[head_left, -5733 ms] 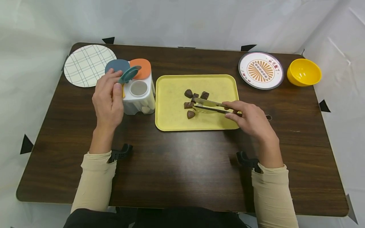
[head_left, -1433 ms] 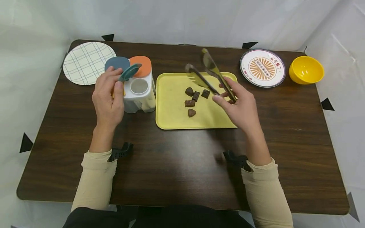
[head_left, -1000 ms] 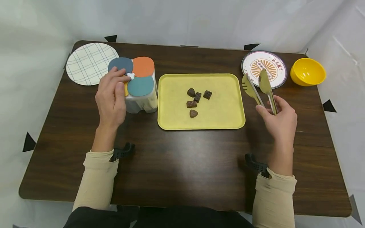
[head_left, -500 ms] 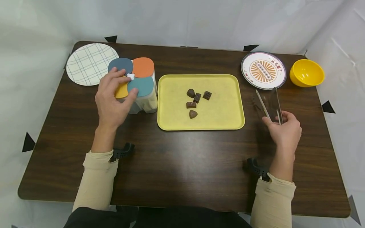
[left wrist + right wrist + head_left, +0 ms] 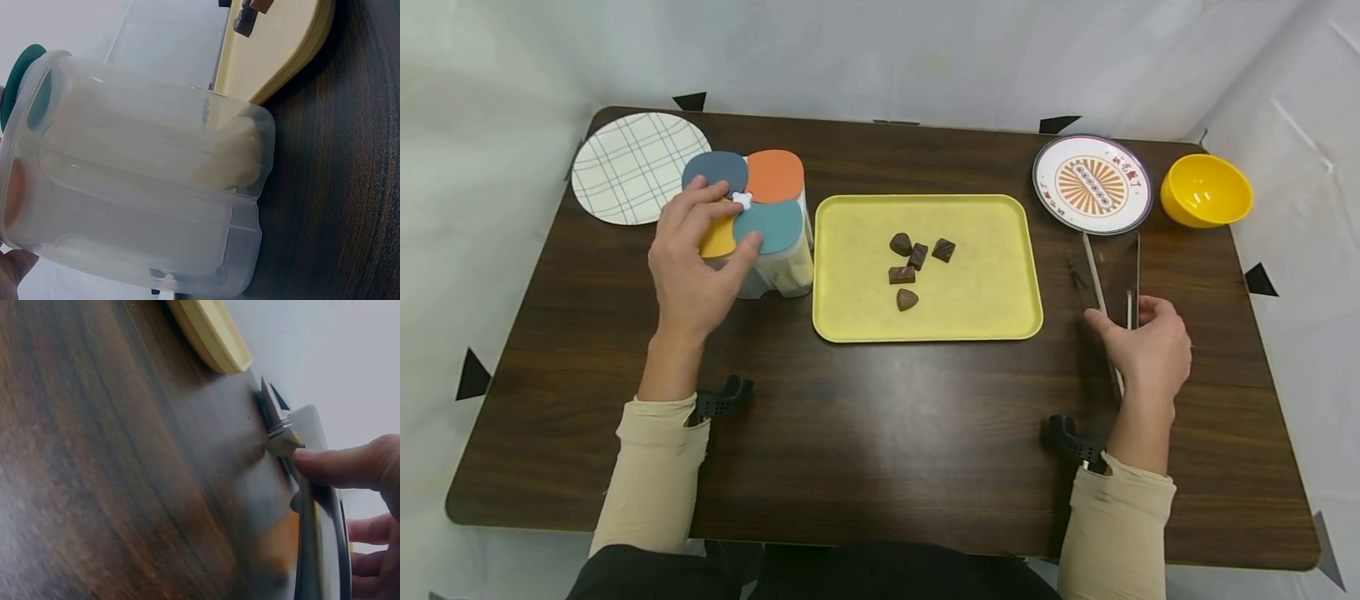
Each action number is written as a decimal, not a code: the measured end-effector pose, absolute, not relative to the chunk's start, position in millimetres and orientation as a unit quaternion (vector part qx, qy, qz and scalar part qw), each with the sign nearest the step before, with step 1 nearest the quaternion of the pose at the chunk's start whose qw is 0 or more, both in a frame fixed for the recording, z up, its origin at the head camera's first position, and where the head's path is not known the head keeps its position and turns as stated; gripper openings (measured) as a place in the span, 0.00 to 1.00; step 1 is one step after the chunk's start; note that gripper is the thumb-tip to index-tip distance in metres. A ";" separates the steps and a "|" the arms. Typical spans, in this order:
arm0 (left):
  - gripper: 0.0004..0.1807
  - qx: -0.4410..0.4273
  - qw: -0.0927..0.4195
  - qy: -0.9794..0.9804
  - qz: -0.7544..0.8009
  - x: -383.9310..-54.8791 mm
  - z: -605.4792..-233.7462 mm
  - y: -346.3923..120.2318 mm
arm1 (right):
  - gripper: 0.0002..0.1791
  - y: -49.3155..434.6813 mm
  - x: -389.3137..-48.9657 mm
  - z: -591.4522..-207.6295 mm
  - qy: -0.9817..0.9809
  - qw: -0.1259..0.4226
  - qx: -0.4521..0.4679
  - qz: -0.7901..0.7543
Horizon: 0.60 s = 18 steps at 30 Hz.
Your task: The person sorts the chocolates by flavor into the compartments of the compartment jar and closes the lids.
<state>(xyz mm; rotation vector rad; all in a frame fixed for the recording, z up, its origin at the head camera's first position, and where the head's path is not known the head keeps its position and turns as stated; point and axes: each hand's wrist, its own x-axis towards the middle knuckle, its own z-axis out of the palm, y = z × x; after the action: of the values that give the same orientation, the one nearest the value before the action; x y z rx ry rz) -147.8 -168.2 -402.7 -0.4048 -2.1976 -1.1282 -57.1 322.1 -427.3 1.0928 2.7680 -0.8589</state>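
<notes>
Beige sleeves (image 5: 655, 471), black wrist mounts (image 5: 724, 398), black garment (image 5: 880, 571).

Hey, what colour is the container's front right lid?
The front right lid is teal, seen best in the head view.

Soft glare on the dark table (image 5: 917, 425), right wrist view hazy, perhaps out of focus
</notes>
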 end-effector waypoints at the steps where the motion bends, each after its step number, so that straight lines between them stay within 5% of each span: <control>1: 0.23 -0.154 0.314 -0.833 -0.428 -147.9 -402.6 -168.2 | 0.53 322.1 -56.9 -426.1 0.894 0.029 0.352 -0.276; 5: 0.22 -0.163 0.314 -0.835 -0.422 -148.9 -402.4 -168.2 | 0.59 318.6 -58.1 -414.9 0.892 0.020 0.359 -0.274; 10: 0.22 -0.162 0.315 -0.833 -0.424 -149.7 -402.7 -167.6 | 0.49 289.8 -70.3 -389.9 0.894 -0.094 0.330 -0.289; 14: 0.22 -0.159 0.317 -0.832 -0.427 -148.2 -403.6 -168.4 | 0.36 248.0 -85.4 -379.6 0.915 -0.202 0.148 -0.316; 18: 0.22 -0.167 0.315 -0.837 -0.415 -146.8 -403.5 -170.0 | 0.29 204.3 -100.4 -378.0 0.913 -0.221 -0.093 -0.331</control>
<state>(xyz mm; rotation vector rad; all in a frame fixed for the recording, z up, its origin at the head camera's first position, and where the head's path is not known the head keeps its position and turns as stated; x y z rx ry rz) -146.8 -170.0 -403.5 -0.4396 -2.2063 -1.0936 -100.4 204.3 -378.0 -0.3407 3.3580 -1.2159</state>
